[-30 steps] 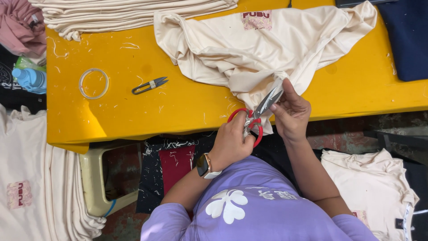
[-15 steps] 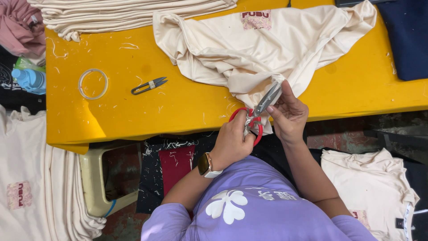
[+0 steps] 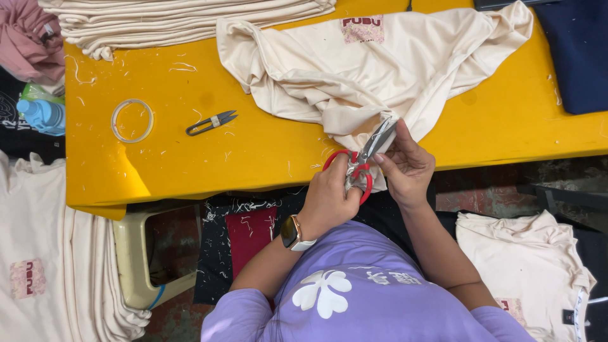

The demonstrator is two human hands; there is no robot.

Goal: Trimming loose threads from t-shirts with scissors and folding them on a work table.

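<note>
A cream T-shirt [image 3: 392, 69] with a maroon patch lies crumpled on the yellow table [image 3: 253, 155], one corner hanging over the near edge. My left hand [image 3: 326, 197], with a watch on its wrist, grips red-handled scissors [image 3: 362, 163]. Their blades point up and to the right into that hanging corner. My right hand [image 3: 410, 168] pinches the cloth right beside the blades. The fabric between the hands is partly hidden by my fingers.
Small thread snips [image 3: 211, 122] and a clear tape ring [image 3: 132, 120] lie on the table's left part among thread scraps. Folded cream shirts [image 3: 183, 19] are stacked at the back and a dark blue cloth [image 3: 579, 54] lies far right. More cream shirts [image 3: 38, 266] and a beige stool [image 3: 136, 253] are below.
Both hands and the scissors have edged slightly up along the shirt corner. Everything else on the table is as before.
</note>
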